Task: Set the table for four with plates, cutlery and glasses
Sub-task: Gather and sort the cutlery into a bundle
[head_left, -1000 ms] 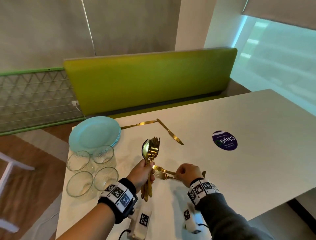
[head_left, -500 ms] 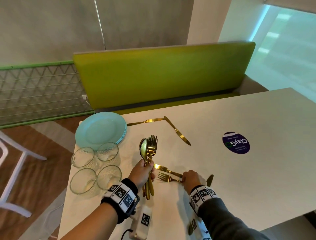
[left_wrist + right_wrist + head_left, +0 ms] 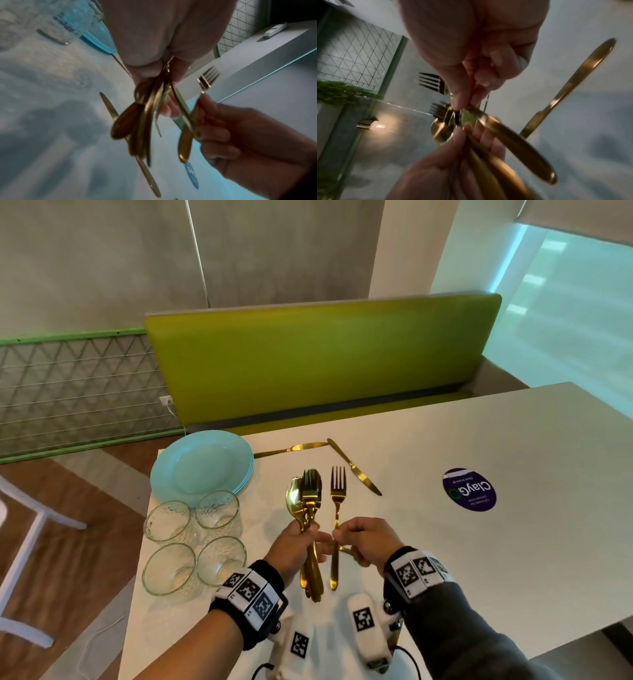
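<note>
My left hand (image 3: 303,542) grips a bundle of gold spoons and forks (image 3: 308,498) upright above the white table (image 3: 479,559). Just right of it, my right hand (image 3: 354,537) pinches the stem of a single gold fork (image 3: 338,491), tines up, close beside the bundle; the two hands nearly touch. The fork's tines (image 3: 208,78) show in the left wrist view, and its handle (image 3: 513,142) in the right wrist view. One gold knife (image 3: 570,83) lies on the table under my hands. Two more knives (image 3: 354,467) (image 3: 291,447) lie further back.
A stack of pale blue plates (image 3: 202,462) sits at the table's far left corner, with several clear glasses (image 3: 191,539) in front of it. A purple sticker (image 3: 469,489) marks the tabletop to the right. A green bench back (image 3: 318,354) stands behind the table.
My right hand has lifted the fork off the table and stood it upright beside the bundle. The left hand still holds the bundle in much the same place.
</note>
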### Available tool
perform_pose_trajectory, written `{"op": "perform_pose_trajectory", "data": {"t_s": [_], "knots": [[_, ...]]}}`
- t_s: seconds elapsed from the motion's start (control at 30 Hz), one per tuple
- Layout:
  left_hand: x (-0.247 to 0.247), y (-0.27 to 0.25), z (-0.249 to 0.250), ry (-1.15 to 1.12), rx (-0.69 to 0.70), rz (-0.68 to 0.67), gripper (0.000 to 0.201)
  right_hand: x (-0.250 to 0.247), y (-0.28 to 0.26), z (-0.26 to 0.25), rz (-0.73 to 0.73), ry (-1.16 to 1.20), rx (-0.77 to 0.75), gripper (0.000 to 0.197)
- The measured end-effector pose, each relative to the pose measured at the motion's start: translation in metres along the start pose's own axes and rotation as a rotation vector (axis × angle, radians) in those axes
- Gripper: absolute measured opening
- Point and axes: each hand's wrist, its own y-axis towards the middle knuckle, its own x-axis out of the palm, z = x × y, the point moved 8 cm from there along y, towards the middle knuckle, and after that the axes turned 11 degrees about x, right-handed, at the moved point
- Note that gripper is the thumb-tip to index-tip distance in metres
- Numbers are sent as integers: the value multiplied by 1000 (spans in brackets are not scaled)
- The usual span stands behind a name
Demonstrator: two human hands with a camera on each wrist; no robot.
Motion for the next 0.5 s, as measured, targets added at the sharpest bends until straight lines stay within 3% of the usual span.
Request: {"op": "perform_pose_trajectory", "data": {"t_s": [0.1, 0.5], "knots": [[8, -4, 2, 31, 9, -51, 18, 16, -3, 3, -35, -11, 13, 13], [13, -16, -11, 75, -21, -129, 23, 22, -10, 16, 119, -75, 14, 11]]}}
